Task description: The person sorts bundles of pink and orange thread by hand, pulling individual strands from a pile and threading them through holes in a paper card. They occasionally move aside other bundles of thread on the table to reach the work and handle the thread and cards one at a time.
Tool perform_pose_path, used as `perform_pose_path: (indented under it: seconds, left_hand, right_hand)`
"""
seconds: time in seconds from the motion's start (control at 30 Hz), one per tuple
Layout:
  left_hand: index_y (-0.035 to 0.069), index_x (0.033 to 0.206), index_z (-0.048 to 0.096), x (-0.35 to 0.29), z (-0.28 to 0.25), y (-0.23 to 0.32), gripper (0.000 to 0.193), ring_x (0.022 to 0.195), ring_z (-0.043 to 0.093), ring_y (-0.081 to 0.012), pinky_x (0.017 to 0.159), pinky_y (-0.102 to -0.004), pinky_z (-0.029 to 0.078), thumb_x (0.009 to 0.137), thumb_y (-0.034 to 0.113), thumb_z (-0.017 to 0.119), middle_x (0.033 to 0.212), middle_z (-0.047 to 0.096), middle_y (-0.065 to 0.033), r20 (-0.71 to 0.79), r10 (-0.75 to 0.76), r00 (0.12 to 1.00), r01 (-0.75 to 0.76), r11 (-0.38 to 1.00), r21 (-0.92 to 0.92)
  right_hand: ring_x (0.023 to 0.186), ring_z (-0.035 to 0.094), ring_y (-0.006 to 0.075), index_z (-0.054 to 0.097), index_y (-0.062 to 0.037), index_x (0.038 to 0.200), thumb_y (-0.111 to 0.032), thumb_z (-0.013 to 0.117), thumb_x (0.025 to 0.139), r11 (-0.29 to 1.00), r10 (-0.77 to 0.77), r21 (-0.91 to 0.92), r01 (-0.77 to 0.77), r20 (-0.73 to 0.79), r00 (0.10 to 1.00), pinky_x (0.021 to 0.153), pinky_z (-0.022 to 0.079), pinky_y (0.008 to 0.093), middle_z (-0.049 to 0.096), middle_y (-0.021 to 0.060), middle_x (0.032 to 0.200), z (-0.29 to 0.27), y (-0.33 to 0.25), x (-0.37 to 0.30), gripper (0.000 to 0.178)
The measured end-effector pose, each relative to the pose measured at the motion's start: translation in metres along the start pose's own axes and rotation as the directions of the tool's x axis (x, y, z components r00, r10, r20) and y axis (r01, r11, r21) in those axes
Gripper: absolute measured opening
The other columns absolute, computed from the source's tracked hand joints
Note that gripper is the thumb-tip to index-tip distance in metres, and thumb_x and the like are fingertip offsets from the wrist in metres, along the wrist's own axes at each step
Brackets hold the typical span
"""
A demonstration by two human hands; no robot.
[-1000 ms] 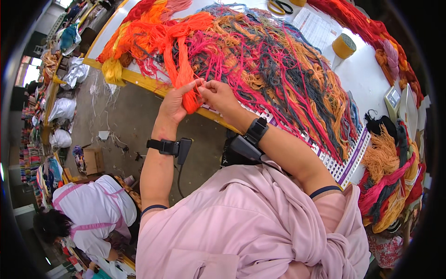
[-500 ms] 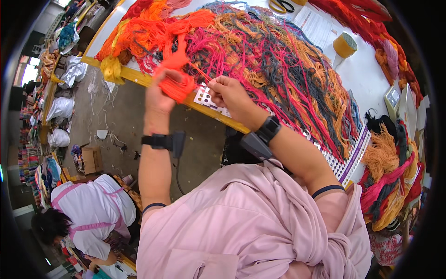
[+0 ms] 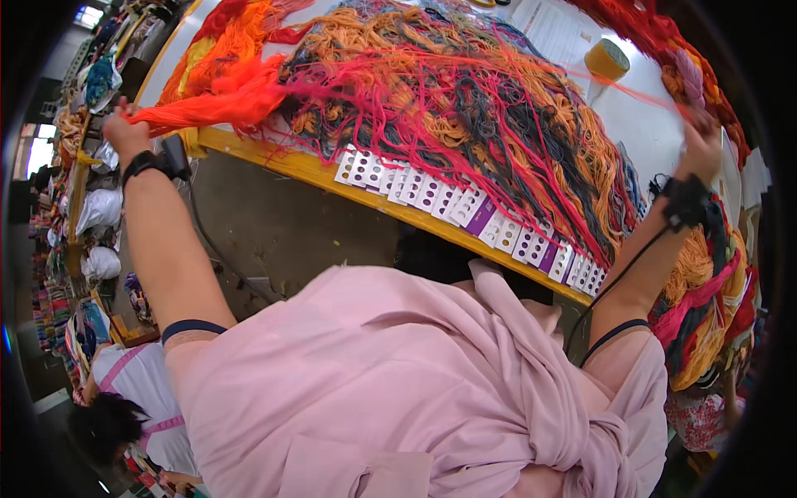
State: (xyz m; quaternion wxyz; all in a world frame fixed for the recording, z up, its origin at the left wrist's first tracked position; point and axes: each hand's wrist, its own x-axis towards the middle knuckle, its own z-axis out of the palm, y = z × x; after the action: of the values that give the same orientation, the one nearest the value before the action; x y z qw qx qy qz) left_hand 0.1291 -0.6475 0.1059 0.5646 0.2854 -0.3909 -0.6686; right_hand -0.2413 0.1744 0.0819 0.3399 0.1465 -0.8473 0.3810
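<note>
A bright orange-red skein of thread stretches over the table's left part, its end closed in my left hand beyond the table edge. Far to the right, my right hand is closed on a few orange-red strands, drawn long across the table and blurred by motion. Beneath them spreads a big tangled heap of pink, dark grey and tan threads. White cards with punched holes line the near edge of the heap.
The yellow-edged table curves in front of me. A roll of tape and a paper sheet lie at the back right. More coloured skeins hang at right. A co-worker bends over at lower left.
My hands have moved widely apart, left hand to the left with the skein and right hand to the far right with the strands. The skein is now stretched out instead of bunched.
</note>
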Motion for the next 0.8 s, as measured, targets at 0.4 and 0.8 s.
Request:
perform_pose_path:
  seconds: [0.4,0.8]
  left_hand:
    - [0.003,0.082,0.069,-0.287,0.006,-0.125,0.017,0.059,0.054,-0.0064,0.051,-0.0255,0.039,0.088,0.018,0.064,0.066,0.062,-0.0017,0.343,-0.666,0.662,0.003,0.46,0.888]
    - [0.008,0.086,0.059,-0.3,0.018,-0.139,0.006,0.052,0.042,-0.0013,0.045,-0.0172,0.03,0.087,0.008,0.065,0.068,0.051,0.0066,0.348,-0.833,0.43,0.318,0.501,0.805]
  right_hand:
    - [0.061,0.056,0.0068,0.053,-0.0064,0.11,-0.014,0.053,0.097,0.606,-0.398,0.654,-0.453,0.742,0.54,0.052,0.043,0.0233,0.062,-0.0016,0.072,0.124,-0.232,-0.184,0.015]
    - [0.079,0.067,0.0314,0.064,-0.0152,0.095,-0.029,0.057,0.087,0.897,-0.421,0.442,-0.001,0.856,0.3,0.069,0.05,0.0448,0.069,0.0087,0.082,0.229,-0.283,-0.242,0.017]
